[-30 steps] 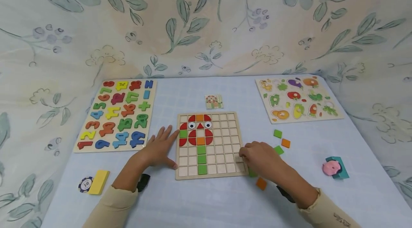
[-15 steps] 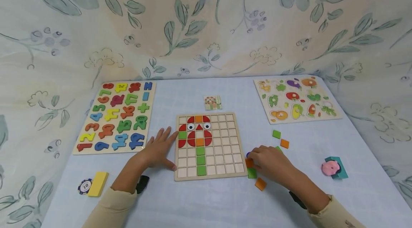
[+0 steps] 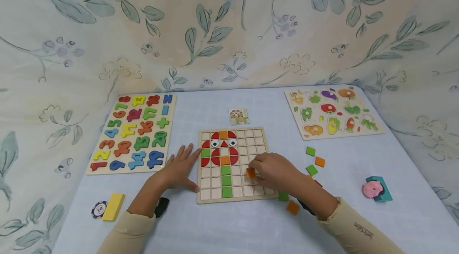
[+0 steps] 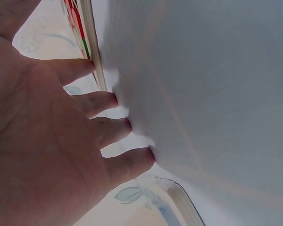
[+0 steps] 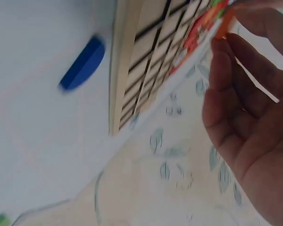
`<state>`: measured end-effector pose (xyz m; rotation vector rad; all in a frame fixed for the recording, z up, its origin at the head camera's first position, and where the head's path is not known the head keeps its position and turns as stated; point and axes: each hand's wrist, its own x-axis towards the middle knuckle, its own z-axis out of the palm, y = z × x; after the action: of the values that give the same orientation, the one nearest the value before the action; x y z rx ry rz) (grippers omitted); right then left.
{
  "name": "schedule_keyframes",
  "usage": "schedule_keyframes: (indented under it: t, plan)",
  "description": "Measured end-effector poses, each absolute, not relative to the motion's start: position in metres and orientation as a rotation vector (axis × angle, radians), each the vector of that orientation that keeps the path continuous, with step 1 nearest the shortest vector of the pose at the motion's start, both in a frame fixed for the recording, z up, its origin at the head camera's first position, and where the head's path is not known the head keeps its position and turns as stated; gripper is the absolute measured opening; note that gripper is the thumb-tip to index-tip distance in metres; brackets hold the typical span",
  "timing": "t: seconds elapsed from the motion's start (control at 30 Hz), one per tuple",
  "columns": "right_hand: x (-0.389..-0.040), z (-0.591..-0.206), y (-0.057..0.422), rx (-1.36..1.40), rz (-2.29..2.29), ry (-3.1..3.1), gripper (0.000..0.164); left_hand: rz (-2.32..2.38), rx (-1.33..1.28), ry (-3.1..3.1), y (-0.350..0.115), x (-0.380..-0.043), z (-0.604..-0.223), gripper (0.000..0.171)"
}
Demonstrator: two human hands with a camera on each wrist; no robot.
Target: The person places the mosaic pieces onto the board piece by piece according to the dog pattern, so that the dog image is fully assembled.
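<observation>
A wooden grid board (image 3: 215, 201) lies in the middle of the table, with red, green and orange pieces and two eye pieces set in its left part. My left hand (image 3: 179, 171) rests at the board's left edge, fingers spread; in the left wrist view the index fingertip (image 4: 88, 66) meets the board's side. My right hand (image 3: 276, 172) is over the right half of the board and pinches an orange square tile (image 3: 250, 173) between thumb and fingers. In the right wrist view that orange tile (image 5: 225, 23) shows edge-on at the fingertips.
Loose green (image 3: 310, 151) and orange (image 3: 320, 162) tiles lie right of the board. Behind it is a small picture card (image 3: 238, 116). A number puzzle (image 3: 130, 134) stands at left, a vegetable puzzle (image 3: 333, 112) at right. A blue half-round piece (image 5: 85, 63) lies beside the board.
My right hand went from the board's right edge to the loose pieces, picked up an orange tile and carried it left over the board. My left hand stayed put.
</observation>
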<state>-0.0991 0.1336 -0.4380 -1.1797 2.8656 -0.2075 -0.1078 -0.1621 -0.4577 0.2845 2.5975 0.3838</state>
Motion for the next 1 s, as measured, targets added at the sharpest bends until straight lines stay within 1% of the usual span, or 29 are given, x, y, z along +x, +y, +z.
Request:
schedule_keyframes:
  t: [0.13, 0.3, 0.6, 0.83, 1.0]
  plan:
    - [-0.109, -0.450, 0.111, -1.301, -0.178, 2.862, 0.026, 0.382, 0.287, 2.594, -0.160, -0.107, -0.459, 0.117]
    - [-0.114, -0.461, 0.101, -1.343, -0.150, 2.897, 0.022, 0.383, 0.296, 2.602, -0.159, -0.108, -0.458, 0.116]
    - [-0.114, -0.464, 0.091, -1.358, -0.133, 2.945, 0.014, 0.390, 0.280, 2.608, -0.164, -0.106, -0.457, 0.118]
    - [-0.113, -0.464, 0.090, -1.338, -0.105, 2.938, 0.018, 0.408, 0.290, 2.608, -0.164, -0.107, -0.459, 0.119]
    - [-0.111, -0.465, 0.092, -1.330, -0.082, 2.956, 0.016, 0.395, 0.298, 2.603, -0.162, -0.108, -0.459, 0.119]
